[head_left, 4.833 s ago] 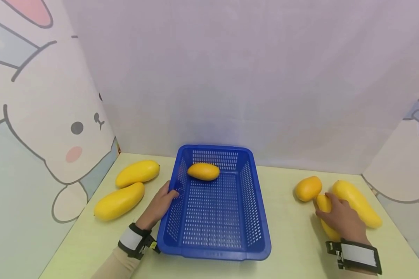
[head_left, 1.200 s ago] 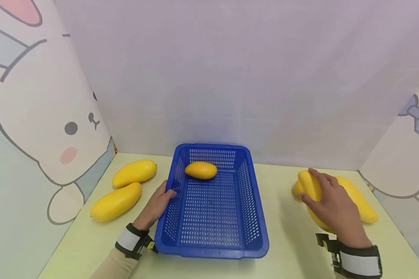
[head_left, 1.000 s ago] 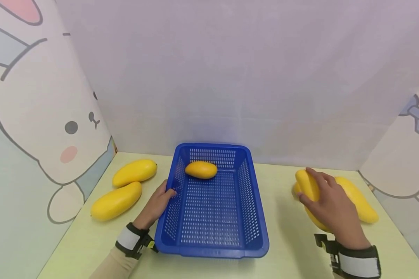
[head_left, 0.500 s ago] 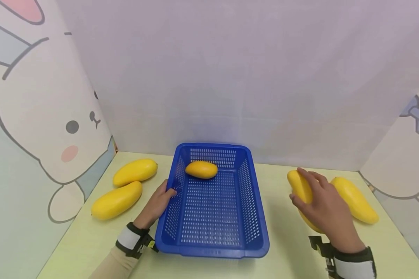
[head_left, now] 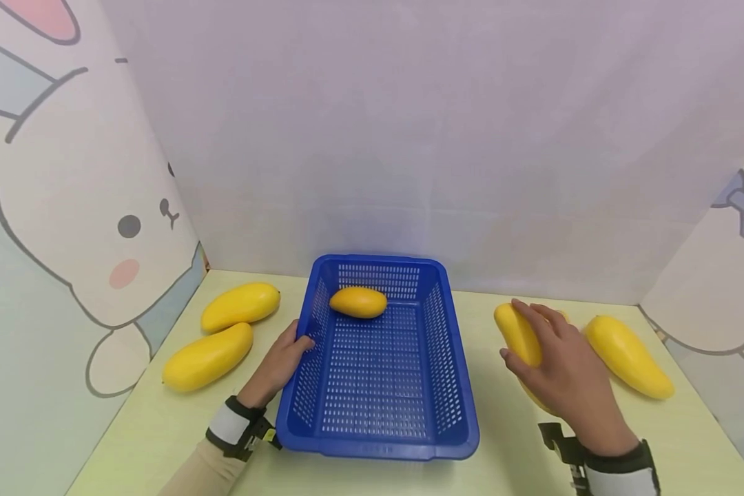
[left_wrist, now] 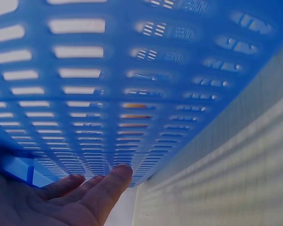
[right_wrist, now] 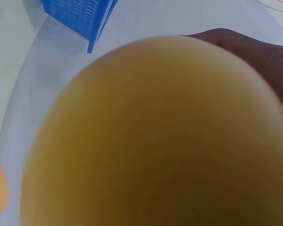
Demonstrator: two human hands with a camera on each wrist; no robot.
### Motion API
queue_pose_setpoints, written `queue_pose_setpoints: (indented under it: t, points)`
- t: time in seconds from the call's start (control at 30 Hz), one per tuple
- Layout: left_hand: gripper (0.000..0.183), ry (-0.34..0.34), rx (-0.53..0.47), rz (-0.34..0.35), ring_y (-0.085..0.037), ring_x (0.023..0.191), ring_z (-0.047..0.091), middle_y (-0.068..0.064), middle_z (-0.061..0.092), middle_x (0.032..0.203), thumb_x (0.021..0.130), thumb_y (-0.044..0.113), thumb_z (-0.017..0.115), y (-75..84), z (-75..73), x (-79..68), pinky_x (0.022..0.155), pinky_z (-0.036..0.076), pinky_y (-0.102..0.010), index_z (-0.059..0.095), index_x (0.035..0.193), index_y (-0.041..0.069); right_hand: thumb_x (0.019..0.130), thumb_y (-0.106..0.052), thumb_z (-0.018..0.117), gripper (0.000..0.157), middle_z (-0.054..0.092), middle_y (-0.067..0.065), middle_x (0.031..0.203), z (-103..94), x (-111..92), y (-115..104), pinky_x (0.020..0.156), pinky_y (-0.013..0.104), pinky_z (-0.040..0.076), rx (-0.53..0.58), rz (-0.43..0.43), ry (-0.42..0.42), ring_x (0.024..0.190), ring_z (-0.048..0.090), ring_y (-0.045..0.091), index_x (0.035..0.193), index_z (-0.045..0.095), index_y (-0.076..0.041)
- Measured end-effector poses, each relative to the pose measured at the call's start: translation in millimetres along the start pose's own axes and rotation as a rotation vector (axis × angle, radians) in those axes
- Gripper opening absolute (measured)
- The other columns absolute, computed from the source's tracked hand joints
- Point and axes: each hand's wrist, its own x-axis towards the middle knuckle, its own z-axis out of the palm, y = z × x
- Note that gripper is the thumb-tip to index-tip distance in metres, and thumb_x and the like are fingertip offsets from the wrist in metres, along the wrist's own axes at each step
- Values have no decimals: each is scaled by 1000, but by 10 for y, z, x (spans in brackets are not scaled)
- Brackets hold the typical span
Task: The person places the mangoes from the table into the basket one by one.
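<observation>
Held in the right hand, at right of centre in the head view: an elongated yellow mango, gripped between thumb and fingers, with its upper-left end bare. Long axis slanting from upper left to lower right; seemingly raised off the pale table. Filling most of the right wrist view, too, with the same mango. Directly left of that hand, at the centre of the head view, across a strip of bare tabletop: the blue perforated basket, longer from top to bottom of the frame than from side to side, so not quite parallel to the held fruit. At its far side, on the left wall, well apart from the right hand: the left hand, gripping the rim with the thumb hooked over. Inside, toward the upper left: an orange-yellow mango, lying crosswise. Farther right, slanting similarly: a resting mango.
</observation>
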Motion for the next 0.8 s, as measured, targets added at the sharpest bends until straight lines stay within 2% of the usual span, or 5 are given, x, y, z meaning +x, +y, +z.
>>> queue_pose_setpoints:
  t: [0.17,0.37,0.8]
  points:
    - [51,0,0,1,-32,98,60,-24,53,132,100,12,40,13,-1,-11,84,54,-45,33,149,-1,76,-27,83,75,58,22,131,4,7,-56,54,33,39,-5,-30,25,86,58,34,144,54,-14]
    - [50,-2,2,6,-32,98,60,-24,54,132,101,12,40,20,2,-9,84,53,-45,34,149,0,77,-26,84,75,56,22,134,18,12,-165,56,35,43,29,-40,28,91,60,36,145,54,-15]
    - [48,6,10,11,-32,99,59,-24,54,131,101,11,40,17,11,-11,85,52,-45,36,147,-1,77,-25,83,74,57,21,135,44,47,-312,58,38,48,41,-97,40,90,62,35,145,54,-16]
